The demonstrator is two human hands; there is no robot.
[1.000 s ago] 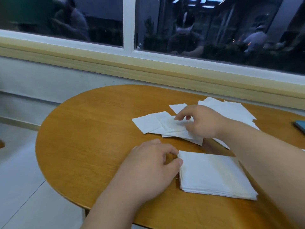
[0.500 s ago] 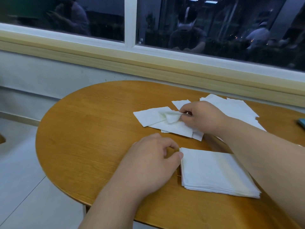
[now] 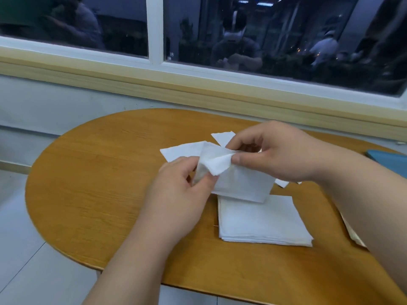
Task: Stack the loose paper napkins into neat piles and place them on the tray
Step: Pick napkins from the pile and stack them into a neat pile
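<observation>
While both hands hover just above the table, the right hand pinches the upper edge of one white paper napkin between thumb and forefinger, with its other fingers loosely curled. The left hand pinches the same napkin's crumpled left corner between thumb and fingertips. The napkin hangs between them, partly folded over itself.

At 5 o'clock from it lies one squared stack of napkins, flat on the round wooden table. The held sheet's lower edge covers the stack's far edge; whether they touch I cannot tell.

Two loose napkins show plainly: a flat sheet at 10 o'clock and a second sheet at 12 o'clock, mostly hidden behind the right fingers. White corners poke out under the right wrist at 3 o'clock; the hand hides how many sheets lie there.

The right forearm covers most of a pale paper edge at 4 o'clock. A flat blue object sits at the table's right rim, cut off by the arm and the frame. A window runs along the wall beyond.
</observation>
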